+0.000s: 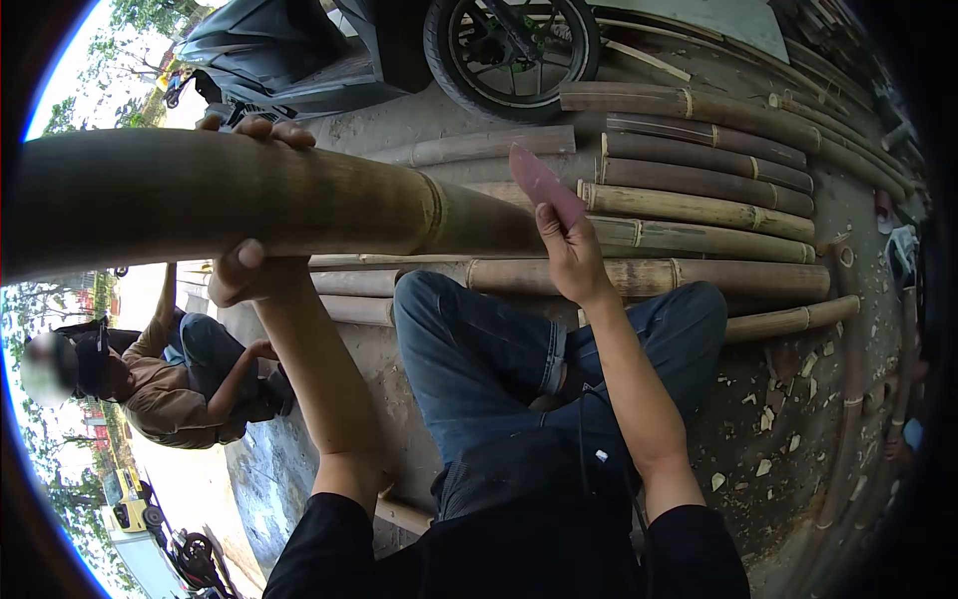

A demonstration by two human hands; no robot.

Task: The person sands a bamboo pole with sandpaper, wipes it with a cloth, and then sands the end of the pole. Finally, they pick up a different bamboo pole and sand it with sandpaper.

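Note:
A thick brown bamboo pole (329, 200) runs from the left edge toward the middle, raised over my crossed legs. My left hand (244, 270) grips it from below, the thumb on the near side and fingertips showing over the far side. Near the pole's right end, my right hand (576, 255) pinches a reddish-pink piece of sandpaper (547, 187) between thumb and fingers. The sandpaper points up and away, and the pole's tip is close beside that hand.
Several bamboo poles (699, 208) lie side by side on the ground ahead. Beyond them stands a motorcycle with its wheel (514, 55) close to the bamboo. Another person (185, 384) sits at the left. Wood chips (763, 419) litter the ground at the right.

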